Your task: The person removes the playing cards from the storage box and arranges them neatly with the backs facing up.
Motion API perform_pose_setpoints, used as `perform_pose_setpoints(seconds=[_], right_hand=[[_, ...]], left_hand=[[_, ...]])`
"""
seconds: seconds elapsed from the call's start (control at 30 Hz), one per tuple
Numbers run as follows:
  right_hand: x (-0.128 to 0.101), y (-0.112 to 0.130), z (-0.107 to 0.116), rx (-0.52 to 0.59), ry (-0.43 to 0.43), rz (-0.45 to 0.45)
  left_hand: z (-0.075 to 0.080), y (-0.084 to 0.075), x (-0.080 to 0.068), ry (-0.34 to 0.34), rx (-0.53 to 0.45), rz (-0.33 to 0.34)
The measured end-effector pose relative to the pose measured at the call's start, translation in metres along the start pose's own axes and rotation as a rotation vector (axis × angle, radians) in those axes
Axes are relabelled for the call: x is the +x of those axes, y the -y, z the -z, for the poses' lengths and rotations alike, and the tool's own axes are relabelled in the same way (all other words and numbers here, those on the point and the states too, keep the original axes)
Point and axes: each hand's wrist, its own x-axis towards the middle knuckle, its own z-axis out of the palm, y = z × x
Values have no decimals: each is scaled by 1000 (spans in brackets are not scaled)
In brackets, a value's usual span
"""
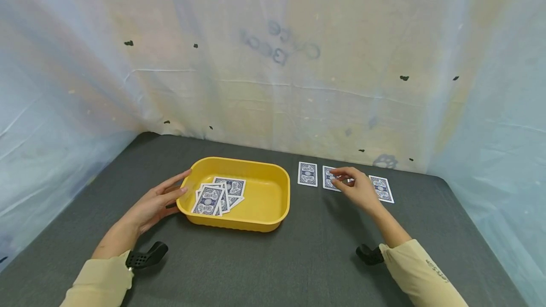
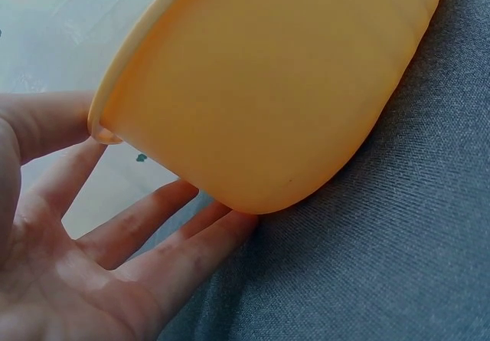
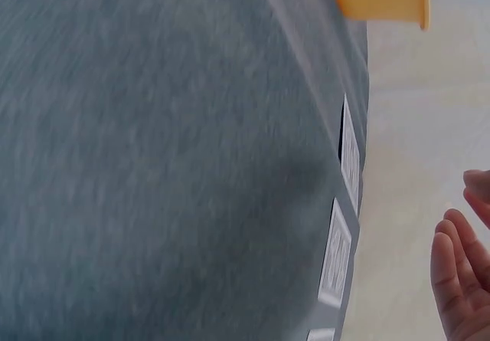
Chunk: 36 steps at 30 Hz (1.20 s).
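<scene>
A yellow plastic tub (image 1: 264, 203) stands on the grey cloth table and holds several blue-backed playing cards (image 1: 215, 196), face down in a loose pile. My left hand (image 1: 181, 185) lies with straight fingers against the tub's left end; in the left wrist view its fingers (image 2: 176, 241) touch the tub wall (image 2: 268, 88) near the bottom. More cards lie face down in a row to the right: one (image 1: 307, 174), a second (image 1: 328, 180), a third (image 1: 381, 188). My right hand (image 1: 334, 177) hovers over the row with loosely bent fingers (image 3: 459, 280) and holds nothing.
A pale plastic sheet (image 1: 273, 84) closes the back and both sides of the table. Bare grey cloth (image 1: 273, 269) stretches in front of the tub. Black wrist mounts (image 1: 147, 256) sit at both cuffs.
</scene>
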Motion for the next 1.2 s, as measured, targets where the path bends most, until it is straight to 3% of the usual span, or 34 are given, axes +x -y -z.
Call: perform_pose_setpoints(seconds=[0.57,0.83,1.2], right_hand=[[12,38,-31,111,40,89],[18,57,-44,230,82,107],[28,93,-68,251,156,93]], left_hand=[[0,2,0,-8,-18,5],[-1,1,-1,-18,-13,3],[-1,1,-2,-1,-5,-28]])
